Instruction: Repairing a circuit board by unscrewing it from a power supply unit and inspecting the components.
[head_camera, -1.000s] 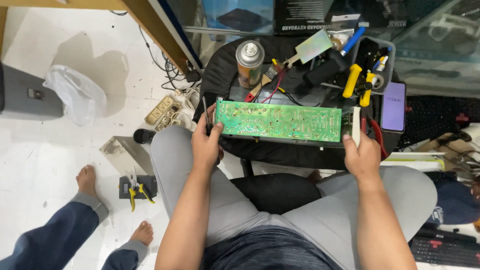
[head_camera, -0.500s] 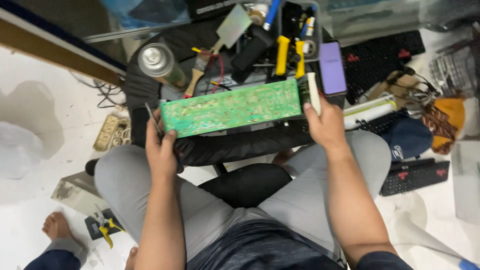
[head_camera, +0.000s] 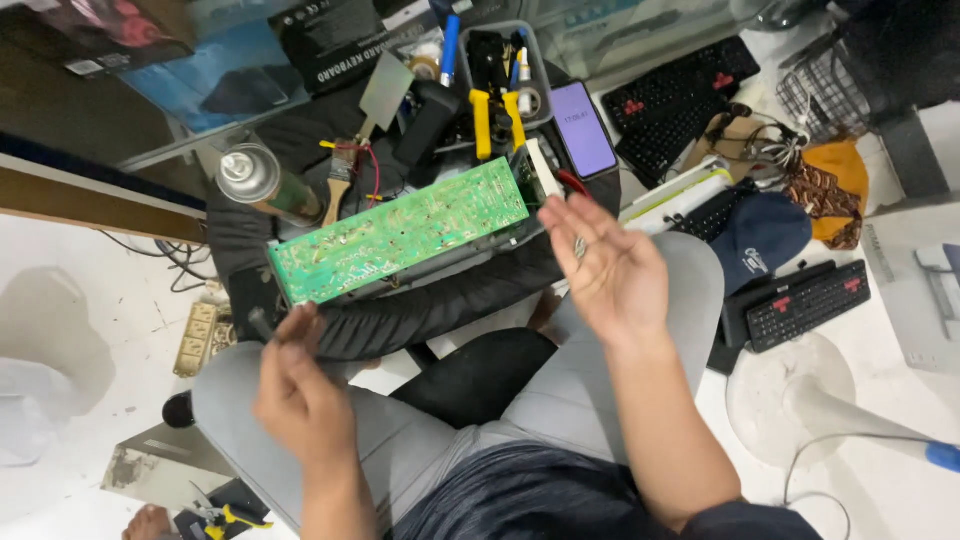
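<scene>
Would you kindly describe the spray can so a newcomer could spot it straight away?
Start at the long green circuit board lying across the black cushion. Just past its left end stands the spray can, beside a paintbrush. It is the only upright metal cylinder there, silver-topped with a greenish body.

A spray can, paintbrush, phone, black keyboards and a navy cap lie around.
</scene>
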